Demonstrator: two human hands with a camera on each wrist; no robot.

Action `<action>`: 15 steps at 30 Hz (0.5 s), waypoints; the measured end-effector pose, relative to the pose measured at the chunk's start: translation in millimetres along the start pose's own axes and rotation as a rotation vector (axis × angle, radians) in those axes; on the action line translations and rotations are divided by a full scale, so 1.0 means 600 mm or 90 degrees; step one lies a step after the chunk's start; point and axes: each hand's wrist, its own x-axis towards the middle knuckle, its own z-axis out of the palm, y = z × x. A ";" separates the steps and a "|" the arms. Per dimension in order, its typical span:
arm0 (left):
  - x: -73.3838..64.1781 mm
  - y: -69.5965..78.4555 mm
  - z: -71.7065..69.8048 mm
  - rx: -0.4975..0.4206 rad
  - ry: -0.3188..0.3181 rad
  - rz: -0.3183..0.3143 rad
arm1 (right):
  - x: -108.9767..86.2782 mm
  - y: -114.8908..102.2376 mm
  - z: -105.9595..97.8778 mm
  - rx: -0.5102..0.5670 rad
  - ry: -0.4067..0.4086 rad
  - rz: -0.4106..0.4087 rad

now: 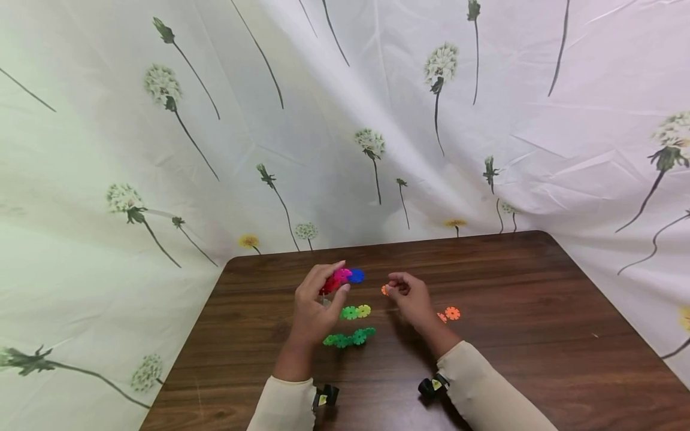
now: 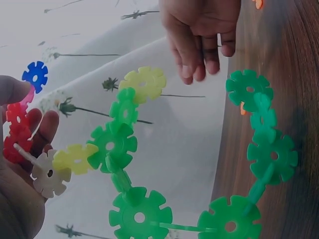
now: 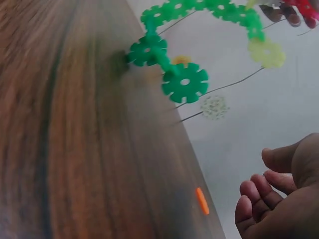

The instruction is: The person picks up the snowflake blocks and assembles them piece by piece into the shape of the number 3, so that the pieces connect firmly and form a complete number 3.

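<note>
My left hand (image 1: 314, 308) grips a chain of interlocking plastic flower discs by its red discs (image 2: 18, 134). Past the thumb, a pink disc (image 1: 342, 275) and a blue disc (image 1: 356, 276) stick out at one end. From the palm, a white disc (image 2: 49, 174) leads to a yellow one and then to several green discs (image 2: 110, 145), which hang in a curve below the hand. A pale yellow disc (image 2: 142, 83) also shows on the chain. With fingers loosely bent and nothing between them, my right hand (image 1: 412, 302) hovers beside an orange disc (image 1: 385, 290).
Two more orange discs (image 1: 452, 313) are right of my right forearm, close together. The brown wooden table (image 1: 512, 359) ends at a white cloth backdrop (image 1: 323, 120) printed with dandelions. Each wrist carries a small black camera (image 1: 326, 396).
</note>
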 end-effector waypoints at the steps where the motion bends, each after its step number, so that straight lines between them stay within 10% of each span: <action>1: 0.000 0.000 0.000 0.001 0.001 0.000 | -0.001 0.003 0.001 -0.010 -0.007 -0.003; 15: -0.002 -0.005 -0.003 0.021 0.003 -0.008 | -0.006 0.031 0.011 -0.121 -0.062 -0.019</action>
